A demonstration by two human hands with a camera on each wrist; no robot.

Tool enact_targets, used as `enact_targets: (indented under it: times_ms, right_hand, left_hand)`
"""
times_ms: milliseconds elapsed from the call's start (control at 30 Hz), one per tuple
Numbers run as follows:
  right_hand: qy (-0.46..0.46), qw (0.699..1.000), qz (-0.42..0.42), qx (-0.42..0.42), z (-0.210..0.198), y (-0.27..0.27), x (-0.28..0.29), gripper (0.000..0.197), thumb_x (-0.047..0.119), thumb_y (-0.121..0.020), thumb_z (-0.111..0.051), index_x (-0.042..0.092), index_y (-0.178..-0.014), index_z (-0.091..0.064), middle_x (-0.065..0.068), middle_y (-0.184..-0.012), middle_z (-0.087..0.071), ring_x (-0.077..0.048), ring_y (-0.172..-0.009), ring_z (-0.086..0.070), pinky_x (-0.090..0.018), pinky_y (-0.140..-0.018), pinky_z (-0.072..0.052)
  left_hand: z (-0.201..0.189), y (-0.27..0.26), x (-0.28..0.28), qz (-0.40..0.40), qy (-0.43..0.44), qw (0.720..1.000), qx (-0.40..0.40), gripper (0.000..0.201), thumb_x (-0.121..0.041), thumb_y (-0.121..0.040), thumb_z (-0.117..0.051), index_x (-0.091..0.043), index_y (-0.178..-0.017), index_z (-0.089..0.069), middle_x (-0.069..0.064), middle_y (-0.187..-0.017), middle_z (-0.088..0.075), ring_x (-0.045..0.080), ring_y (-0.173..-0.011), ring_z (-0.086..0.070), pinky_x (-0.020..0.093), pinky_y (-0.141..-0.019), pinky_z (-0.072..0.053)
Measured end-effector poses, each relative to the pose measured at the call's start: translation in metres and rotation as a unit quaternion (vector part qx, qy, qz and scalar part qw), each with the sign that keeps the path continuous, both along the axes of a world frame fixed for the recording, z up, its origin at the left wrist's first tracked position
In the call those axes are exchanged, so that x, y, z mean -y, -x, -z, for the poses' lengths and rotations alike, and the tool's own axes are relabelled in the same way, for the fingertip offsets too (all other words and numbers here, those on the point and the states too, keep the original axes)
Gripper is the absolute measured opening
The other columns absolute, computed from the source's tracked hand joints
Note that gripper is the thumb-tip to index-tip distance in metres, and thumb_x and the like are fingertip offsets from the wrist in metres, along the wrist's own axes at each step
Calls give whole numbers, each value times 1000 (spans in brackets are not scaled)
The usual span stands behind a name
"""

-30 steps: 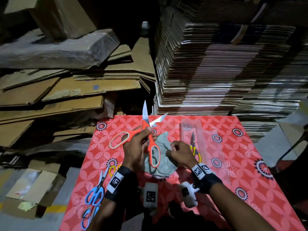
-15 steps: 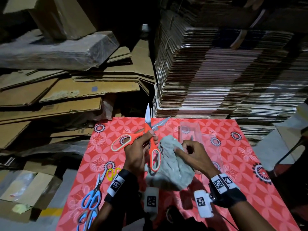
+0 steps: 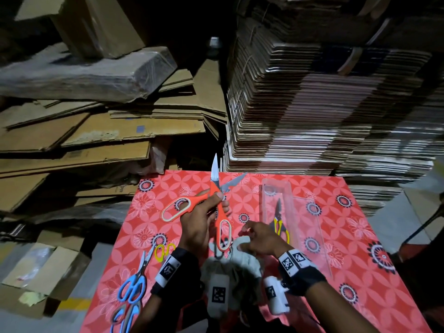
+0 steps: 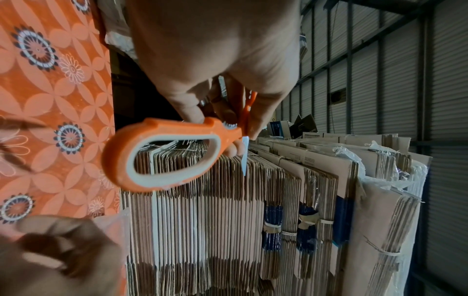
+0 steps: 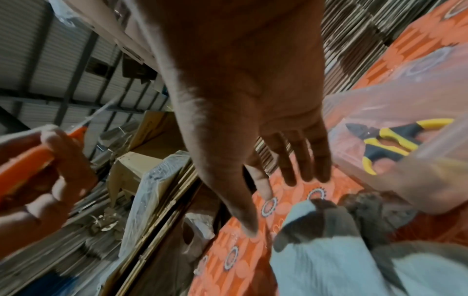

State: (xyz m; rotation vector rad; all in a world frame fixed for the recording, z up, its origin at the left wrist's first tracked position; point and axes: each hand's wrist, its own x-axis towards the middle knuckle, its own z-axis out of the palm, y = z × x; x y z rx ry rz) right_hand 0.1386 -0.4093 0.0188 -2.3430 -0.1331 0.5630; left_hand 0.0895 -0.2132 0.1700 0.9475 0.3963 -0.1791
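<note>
The left hand (image 3: 199, 227) grips the orange scissors (image 3: 198, 198) near the pivot. Their blades are apart and point away, raised above the red flowered tablecloth (image 3: 348, 236). The right hand (image 3: 262, 240) hovers just above the grey cloth (image 3: 242, 267), fingers relaxed and spread, holding nothing. The wristbands (image 3: 294, 259) carry square black-and-white codes. Print on the cardboard stacks (image 3: 312, 116) is too small to read.

Cloth (image 3: 242, 267) on table (image 3: 348, 248), pliers (image 3: 280, 227) right.
</note>
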Motion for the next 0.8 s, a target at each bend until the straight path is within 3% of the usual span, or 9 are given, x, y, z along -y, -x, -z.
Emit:
enact_targets:
  times_ms: [100,167,267,367,433,500,600,733,800]
  right_hand:
    - [20,999,-17,-41,16,1,-2,57,21,-75,-93,15,-124,-63,3,-106,-64,-15,-93,-62,-23,-79,-52]
    - [16,999,-3,-44,22,2,-2,54,19,-77,-91,15,-124,-65,3,-108,-66,-14,-96,-63,-23,-82,-52]
    - [3,1000,3,-10,22,4,0,38,17,-78,-90,12,-113,-75,-2,-94,-69,-9,-83,-60,-12,-68,-45]
    - [-62,997,20,35,3,8,5,22,17,-79,-90,22,-98,-79,17,-66,-59,5,-60,-49,-15,-63,-41]
    - [-125,991,29,46,-17,12,9,19,13,-83,-87,19,-100,-81,22,-58,-60,5,-55,-51,-15,-59,-40]
    - [-191,978,51,59,-41,17,13,18,12,-87,-84,16,-105,-82,16,-74,-74,0,-65,-61,-19,-62,-48]
    - [-253,960,67,101,-75,21,20,18,10,-94,-76,22,-107,-82,6,-105,-80,-9,-95,-73,-25,-83,-55]
    - [-223,959,53,170,-119,21,25,19,31,-95,-66,28,-105,-82,4,-104,-76,-18,-102,-71,-40,-90,-54]
    - [-191,959,37,205,-140,22,25,22,29,-91,-61,25,-96,-82,5,-95,-70,-16,-95,-67,-38,-86,-51]
  left_hand:
    - [4,-1,-5,5,-10,1000,-10,20,-13,-97,-67,-3,-81,-71,10,-74,-67,18,-61,-65,33,-71,-56]
    - [7,-1,-7,2,-18,1000,-7,29,-13,-98,-67,-7,-71,-76,9,-72,-70,17,-61,-67,35,-75,-58]
    - [8,-1,-9,13,-14,1000,-7,36,-14,-98,-67,-12,-63,-79,9,-73,-71,18,-63,-69,44,-91,-55]
    - [14,-5,-10,5,-17,1000,-18,20,-16,-94,-72,-8,-76,-78,11,-77,-71,20,-65,-69,39,-80,-57]
    - [17,-8,-10,-11,-9,1000,-27,16,-22,-85,-81,-7,-85,-77,13,-82,-69,23,-67,-68,41,-80,-54]
    - [18,-10,-8,-28,5,999,-29,19,-26,-82,-83,-8,-84,-77,13,-80,-65,25,-67,-66,48,-85,-52]
    - [17,-13,-6,-47,-16,998,-24,24,-35,-83,-83,-12,-74,-80,12,-72,-65,26,-68,-63,52,-95,-53]
    - [12,-13,-4,-51,-55,997,-7,33,-47,-77,-84,-15,-70,-78,13,-73,-66,25,-63,-61,44,-79,-52]
    - [8,-12,-3,-39,-62,997,1,34,-48,-76,-83,-16,-67,-77,13,-71,-67,23,-58,-61,37,-71,-52]
